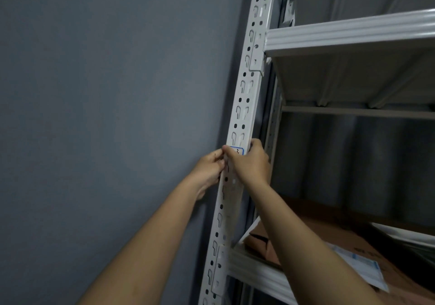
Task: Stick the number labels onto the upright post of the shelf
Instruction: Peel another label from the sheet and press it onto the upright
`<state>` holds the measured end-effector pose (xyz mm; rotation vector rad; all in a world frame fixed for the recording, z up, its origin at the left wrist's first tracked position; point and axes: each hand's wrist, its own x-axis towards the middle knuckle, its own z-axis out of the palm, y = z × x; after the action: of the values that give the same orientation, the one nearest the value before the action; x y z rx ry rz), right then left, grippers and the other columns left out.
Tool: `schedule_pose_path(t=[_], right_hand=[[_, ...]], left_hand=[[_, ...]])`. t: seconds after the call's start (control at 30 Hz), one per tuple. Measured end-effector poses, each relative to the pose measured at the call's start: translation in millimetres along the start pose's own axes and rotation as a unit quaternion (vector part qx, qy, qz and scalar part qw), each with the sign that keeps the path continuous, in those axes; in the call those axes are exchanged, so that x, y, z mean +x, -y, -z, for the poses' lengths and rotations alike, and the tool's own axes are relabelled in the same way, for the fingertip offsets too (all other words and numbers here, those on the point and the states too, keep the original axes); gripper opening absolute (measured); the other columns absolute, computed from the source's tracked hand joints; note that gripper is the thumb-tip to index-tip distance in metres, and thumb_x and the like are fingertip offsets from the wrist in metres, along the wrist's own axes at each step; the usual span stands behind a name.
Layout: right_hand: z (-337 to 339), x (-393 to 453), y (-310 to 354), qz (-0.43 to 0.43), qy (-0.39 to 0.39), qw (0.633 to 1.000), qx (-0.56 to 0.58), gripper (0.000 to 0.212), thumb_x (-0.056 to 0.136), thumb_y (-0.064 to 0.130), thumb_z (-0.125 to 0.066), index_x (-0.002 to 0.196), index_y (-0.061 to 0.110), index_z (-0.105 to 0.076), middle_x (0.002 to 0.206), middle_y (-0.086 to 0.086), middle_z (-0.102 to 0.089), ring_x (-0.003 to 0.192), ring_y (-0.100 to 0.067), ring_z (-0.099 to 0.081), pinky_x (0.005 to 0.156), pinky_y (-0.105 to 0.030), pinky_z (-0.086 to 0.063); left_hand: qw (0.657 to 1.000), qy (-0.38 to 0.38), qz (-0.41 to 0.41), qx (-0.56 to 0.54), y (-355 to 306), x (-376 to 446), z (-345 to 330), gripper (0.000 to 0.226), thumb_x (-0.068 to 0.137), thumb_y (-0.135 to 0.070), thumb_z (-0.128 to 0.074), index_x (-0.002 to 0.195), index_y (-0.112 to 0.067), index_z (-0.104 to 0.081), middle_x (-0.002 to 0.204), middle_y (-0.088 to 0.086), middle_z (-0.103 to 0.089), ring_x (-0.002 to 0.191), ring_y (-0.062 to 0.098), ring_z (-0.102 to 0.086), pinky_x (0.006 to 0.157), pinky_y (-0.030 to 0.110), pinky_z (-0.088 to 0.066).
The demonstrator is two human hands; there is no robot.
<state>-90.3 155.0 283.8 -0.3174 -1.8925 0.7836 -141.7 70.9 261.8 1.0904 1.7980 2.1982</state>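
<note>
A: Where the white post [242,107] meets the two hands, what sits on it?

B: A label [237,150], white with a blue border and a dark mark, lies on the post's front face, about midway between the upper shelf [348,34] and the lower shelf [256,271].

A: And the hands?

B: The right hand [249,163] wraps the post from the right, its thumb tip at the label's left edge and its fingers curled round the post's right edge beside the label. The left hand [209,166] comes in from the wall side, fingertips gathered against the post's left edge just below the label; whether it pinches anything cannot be told.

A: Room around them?

B: Left of the post runs a bare grey wall [106,116]. To the right, the bay between the shelves stands open, with a cardboard box [329,241] lying on the lower shelf under the right forearm.
</note>
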Motion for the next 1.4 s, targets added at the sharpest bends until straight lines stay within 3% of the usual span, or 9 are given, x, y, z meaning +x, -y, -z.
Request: schedule_pose_path(t=[0.1, 0.27, 0.4, 0.53, 0.87, 0.97, 1.1, 1.23, 1.4], right_hand=[[-0.8, 3.9, -3.8, 0.022, 0.015, 1.0, 0.005, 0.053, 0.079, 0.043, -0.075, 0.116, 0.014, -0.051, 0.12, -0.006, -0.064, 0.105, -0.027, -0.062, 0.085, -0.043, -0.053], [7.5, 5.6, -6.1, 0.06, 0.07, 0.996, 0.005, 0.054, 0.079, 0.029, -0.077, 0.121, 0.011, -0.049, 0.122, -0.006, -0.063, 0.109, -0.025, -0.061, 0.088, -0.039, -0.051], [17.8, 7.7, -8.8, 0.062, 0.12, 0.99, 0.04, 0.049, 0.082, 0.02, -0.074, 0.125, 0.01, -0.052, 0.122, -0.003, -0.064, 0.106, -0.019, -0.062, 0.09, -0.035, -0.052], [24.8, 12.3, -16.8, 0.041, 0.15, 0.98, 0.127, 0.032, 0.093, 0.031, -0.061, 0.12, 0.013, -0.062, 0.11, -0.003, -0.071, 0.098, -0.019, -0.069, 0.089, -0.048, -0.055], [36.6, 18.3, -22.7, 0.082, 0.227, 0.966, 0.095, 0.034, 0.094, 0.011, -0.059, 0.128, 0.014, -0.057, 0.116, -0.003, -0.069, 0.105, -0.019, -0.066, 0.092, -0.046, -0.054], [35.9, 18.6, -24.0, 0.089, 0.226, 0.968, 0.07, 0.04, 0.09, 0.012, -0.059, 0.13, 0.016, -0.056, 0.118, 0.0, -0.068, 0.105, -0.016, -0.065, 0.092, -0.045, -0.054], [22.2, 12.6, -11.9, 0.084, 0.13, 0.988, -0.017, 0.047, 0.081, 0.037, -0.07, 0.12, 0.015, -0.058, 0.119, 0.001, -0.067, 0.101, -0.019, -0.065, 0.086, -0.043, -0.056], [7.0, 6.9, -7.9, 0.065, 0.035, 0.995, -0.07, 0.054, 0.079, 0.051, -0.071, 0.113, 0.013, -0.056, 0.117, -0.005, -0.066, 0.102, -0.028, -0.063, 0.082, -0.043, -0.055], [23.2, 20.8, -15.1, 0.101, 0.126, 0.986, -0.033, 0.041, 0.083, 0.033, -0.072, 0.117, 0.012, -0.062, 0.115, -0.004, -0.069, 0.104, -0.022, -0.065, 0.09, -0.043, -0.053]], left_hand=[[1.0, 0.002, -0.022, 0.004, 4.2, 1.3, 0.1, 0.039, 0.102, -0.005, -0.031, 0.134, -0.017, -0.049, 0.132, 0.005, -0.058, 0.122, 0.017, -0.053, 0.065, 0.006, -0.047], [0.998, -0.001, -0.054, 0.013, 10.7, 3.5, 0.6, 0.039, 0.101, -0.003, -0.033, 0.136, -0.012, -0.048, 0.134, 0.007, -0.056, 0.126, 0.018, -0.05, 0.104, 0.025, -0.037], [0.998, -0.006, -0.06, 0.007, 10.4, 2.3, 0.1, 0.039, 0.101, -0.003, -0.035, 0.135, -0.014, -0.049, 0.128, 0.006, -0.06, 0.117, 0.018, -0.057, 0.083, 0.016, -0.049], [0.998, -0.026, -0.055, 0.01, 9.2, 0.6, -2.8, 0.038, 0.1, -0.003, -0.034, 0.13, -0.017, -0.053, 0.115, 0.005, -0.065, 0.086, 0.006, -0.063, 0.062, 0.012, -0.049], [0.997, -0.035, -0.06, 0.03, 7.1, -4.5, -5.2, 0.038, 0.101, -0.005, -0.035, 0.131, -0.021, -0.052, 0.108, -0.001, -0.064, 0.083, 0.001, -0.062, 0.061, 0.013, -0.051], [0.996, -0.039, -0.066, 0.038, 6.9, -5.6, -5.7, 0.039, 0.101, -0.004, -0.035, 0.131, -0.022, -0.053, 0.111, -0.001, -0.065, 0.09, 0.005, -0.063, 0.074, 0.018, -0.052], [0.994, -0.048, -0.077, 0.063, 9.9, -4.5, -5.7, 0.04, 0.101, -0.003, -0.035, 0.133, -0.019, -0.052, 0.12, -0.005, -0.061, 0.108, 0.007, -0.057, 0.088, 0.015, -0.047], [0.994, -0.055, -0.079, 0.06, 13.7, -1.2, -3.8, 0.038, 0.101, -0.006, -0.038, 0.134, -0.018, -0.05, 0.126, -0.002, -0.059, 0.116, 0.011, -0.055, 0.105, 0.028, -0.041], [0.993, -0.046, -0.087, 0.058, 15.3, -0.3, -1.9, 0.04, 0.1, -0.006, -0.037, 0.13, -0.027, -0.055, 0.112, -0.006, -0.065, 0.094, 0.002, -0.062, 0.082, 0.018, -0.05]])
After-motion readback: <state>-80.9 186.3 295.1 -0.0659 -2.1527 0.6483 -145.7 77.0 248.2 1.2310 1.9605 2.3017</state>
